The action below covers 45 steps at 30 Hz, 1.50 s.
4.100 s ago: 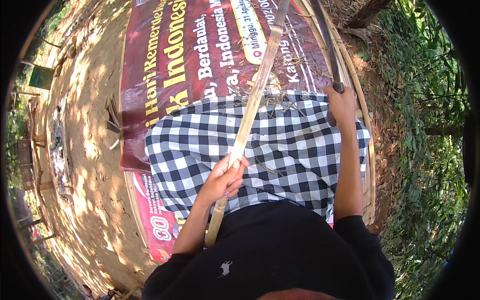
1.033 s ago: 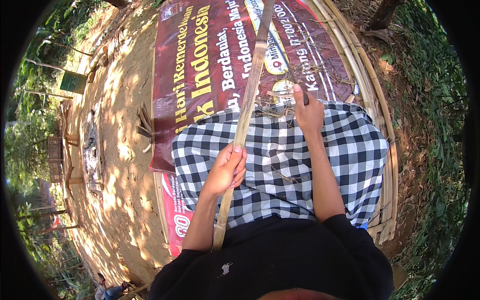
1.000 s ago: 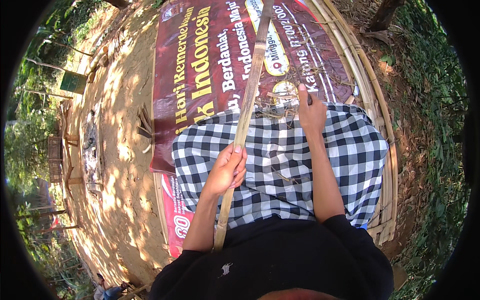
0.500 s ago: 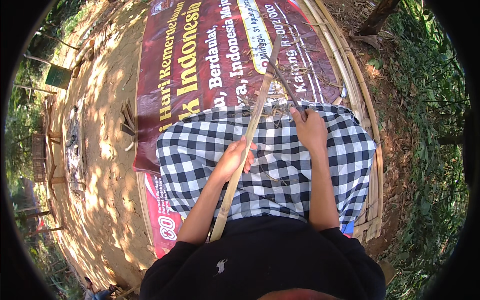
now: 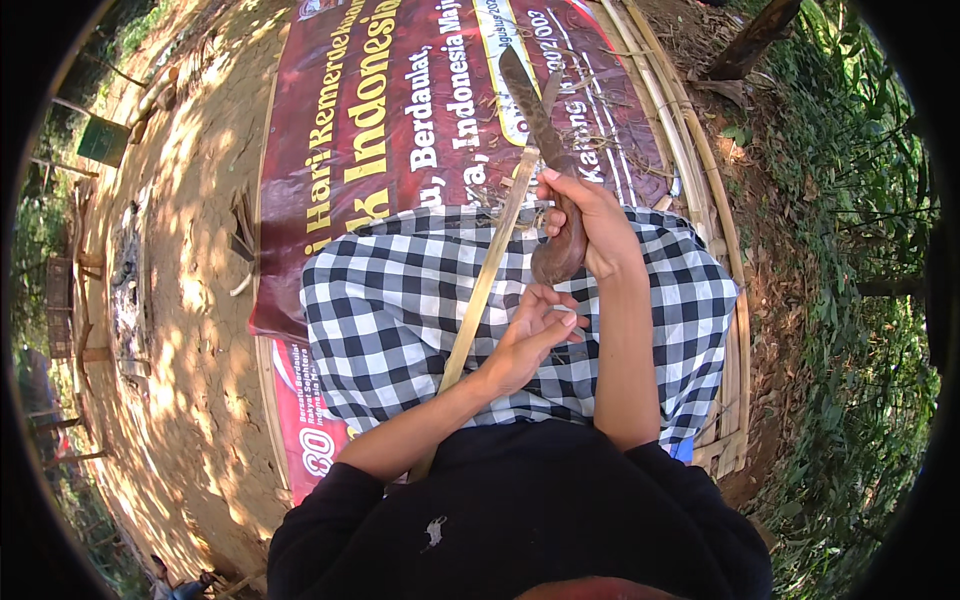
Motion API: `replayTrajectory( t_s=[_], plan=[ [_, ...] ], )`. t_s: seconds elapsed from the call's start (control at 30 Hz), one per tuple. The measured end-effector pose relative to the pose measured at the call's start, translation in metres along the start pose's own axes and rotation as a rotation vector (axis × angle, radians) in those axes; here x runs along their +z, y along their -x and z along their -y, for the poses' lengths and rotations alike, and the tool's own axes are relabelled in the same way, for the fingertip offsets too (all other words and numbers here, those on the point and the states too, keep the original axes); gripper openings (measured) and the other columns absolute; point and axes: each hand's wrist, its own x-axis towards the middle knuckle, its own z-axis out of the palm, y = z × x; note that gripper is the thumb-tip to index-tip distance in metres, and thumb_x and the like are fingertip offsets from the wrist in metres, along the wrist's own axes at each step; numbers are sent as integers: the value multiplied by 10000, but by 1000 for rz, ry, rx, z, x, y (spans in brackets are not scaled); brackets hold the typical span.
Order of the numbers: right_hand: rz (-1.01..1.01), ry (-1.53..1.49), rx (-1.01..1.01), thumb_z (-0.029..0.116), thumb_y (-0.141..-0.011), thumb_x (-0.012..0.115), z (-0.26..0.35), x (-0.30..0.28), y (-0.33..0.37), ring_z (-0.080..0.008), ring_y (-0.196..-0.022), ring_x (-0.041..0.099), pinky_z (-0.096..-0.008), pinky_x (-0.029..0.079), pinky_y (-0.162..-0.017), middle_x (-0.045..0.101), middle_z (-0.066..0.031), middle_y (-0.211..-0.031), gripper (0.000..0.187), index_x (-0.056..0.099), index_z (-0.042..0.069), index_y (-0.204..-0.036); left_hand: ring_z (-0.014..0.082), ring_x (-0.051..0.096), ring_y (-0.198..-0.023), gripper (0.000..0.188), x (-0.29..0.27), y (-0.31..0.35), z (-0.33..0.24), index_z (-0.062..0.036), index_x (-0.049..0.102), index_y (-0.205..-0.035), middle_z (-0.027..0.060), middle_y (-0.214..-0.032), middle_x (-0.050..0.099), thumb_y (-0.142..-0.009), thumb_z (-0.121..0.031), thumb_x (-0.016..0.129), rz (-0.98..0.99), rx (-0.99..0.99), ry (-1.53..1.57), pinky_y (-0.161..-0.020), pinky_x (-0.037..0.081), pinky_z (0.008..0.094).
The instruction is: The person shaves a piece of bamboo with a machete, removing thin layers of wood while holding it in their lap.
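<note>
My right hand grips a machete by its brown wooden handle, which ends in a rounded knob. Its dark, stained blade points away from me and crosses over a long bamboo strip. The strip slants across my lap, its near end passing under my left forearm. Just below the handle's knob, my left hand is open, fingers loosely curled and apart, and is off the strip. A black-and-white checked cloth covers my lap.
A dark red printed banner lies over a bamboo platform, with thin shavings scattered on it. Bare earth stretches to the left, where a green box-like thing stands. Green plants grow at the right.
My left hand has let go of the bamboo strip and moved right, below the machete's handle. My right hand has moved inward and turned the machete, so its broad blade and handle show.
</note>
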Motion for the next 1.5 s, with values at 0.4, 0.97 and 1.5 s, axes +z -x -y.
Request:
replayTrajectory(
  t_s=[0.4,0.97,1.5],
  plan=[
    [10,-661,-36,45,-917,611,-20,-6,-24,-121,-693,566,-256,526,-694,596,-48,-786,112,581,-39,-986,101,554,-945,414,-15,9,11,-54,397,-1222,72,-1176,462,-1005,-310,639,259,-295,-482,-713,499,228],
    [66,-676,-61,71,-967,587,-14,-14,-25,-81,-669,587,-233,528,-657,612,-80,-827,304,537,-145,-1174,82,574,-789,435,10,20,30,-40,439,-1125,42,-979,569,-955,-333,712,162,89,-475,-675,499,258],
    [168,-790,-33,46,-949,603,-11,-22,-37,-101,-692,592,-241,543,-689,604,-90,-849,330,488,-145,-1192,86,559,-703,407,2,22,17,-13,474,-1070,17,-837,549,-953,-317,718,162,-209,-602,-623,472,262]
  ],
)
